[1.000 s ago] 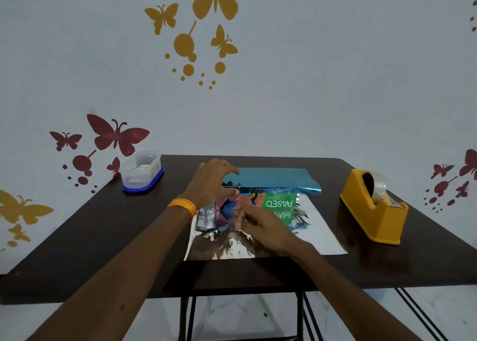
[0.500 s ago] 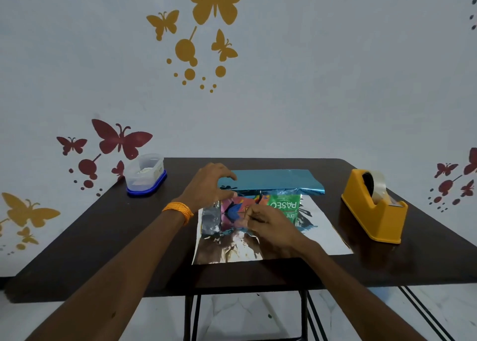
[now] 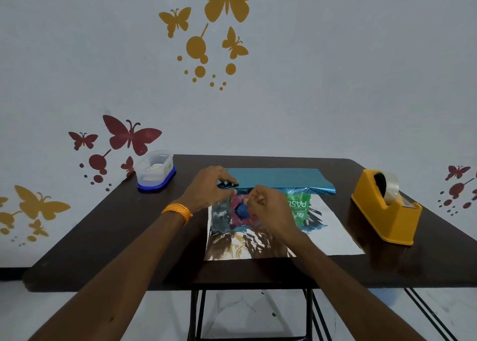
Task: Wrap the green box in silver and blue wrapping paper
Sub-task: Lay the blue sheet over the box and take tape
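The left hand pinches the blue-and-silver foil wrapping paper folded over the green cardboard box. The right hand curls just beside the fold; its hold cannot be determined.

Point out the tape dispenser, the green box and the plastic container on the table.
tape dispenser point(image 3: 382, 211), head view, on its yellow side wall.
green box point(image 3: 299, 203), head view, on its lettered green face.
plastic container point(image 3: 152, 172), head view, on its clear front wall.

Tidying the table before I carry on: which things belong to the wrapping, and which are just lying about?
Job: box; paper folded over it; left hand pinching its edge; tape dispenser, probably.
Lying about: tub.
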`<state>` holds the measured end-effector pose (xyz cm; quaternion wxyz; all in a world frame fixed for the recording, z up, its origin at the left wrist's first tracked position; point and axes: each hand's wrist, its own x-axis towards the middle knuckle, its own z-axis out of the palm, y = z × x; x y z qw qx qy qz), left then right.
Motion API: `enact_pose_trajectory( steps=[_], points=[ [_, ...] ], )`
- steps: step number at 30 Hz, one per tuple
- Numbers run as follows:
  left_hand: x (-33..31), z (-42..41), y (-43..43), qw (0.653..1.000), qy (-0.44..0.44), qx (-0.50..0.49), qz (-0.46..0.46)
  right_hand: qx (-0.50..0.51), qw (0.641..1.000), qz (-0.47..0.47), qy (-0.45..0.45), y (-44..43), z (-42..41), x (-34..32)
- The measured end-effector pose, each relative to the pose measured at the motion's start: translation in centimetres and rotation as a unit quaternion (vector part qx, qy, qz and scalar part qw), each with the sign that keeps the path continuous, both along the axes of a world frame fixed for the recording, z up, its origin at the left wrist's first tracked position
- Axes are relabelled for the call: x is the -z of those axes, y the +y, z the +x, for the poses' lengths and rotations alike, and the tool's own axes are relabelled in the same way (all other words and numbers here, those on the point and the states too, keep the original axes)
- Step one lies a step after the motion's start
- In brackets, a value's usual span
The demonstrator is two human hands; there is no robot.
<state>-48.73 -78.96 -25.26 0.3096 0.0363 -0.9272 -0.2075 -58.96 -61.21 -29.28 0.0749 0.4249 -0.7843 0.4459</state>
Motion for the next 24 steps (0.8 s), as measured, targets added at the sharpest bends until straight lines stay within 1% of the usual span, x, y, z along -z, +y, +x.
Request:
enact_pose_trajectory(
  steps=[4, 10, 24],
  points=[
    [0.1, -0.2, 0.0, 1.0, 0.01, 0.002, -0.014, 0.01, 1.0, -0.003, 0.004, -0.6, 0.0, 0.1],
    [0.4, -0.2, -0.3, 1.0, 0.009, 0.0, -0.012, 0.042, 0.999, 0.006, 0.023, -0.9, 0.3, 0.0],
    [0.3, -0.4, -0.1, 1.0, 0.002, -0.003, -0.009, 0.148, 0.987, 0.031, 0.06, -2.1, 1.5, -0.5]
  ],
)
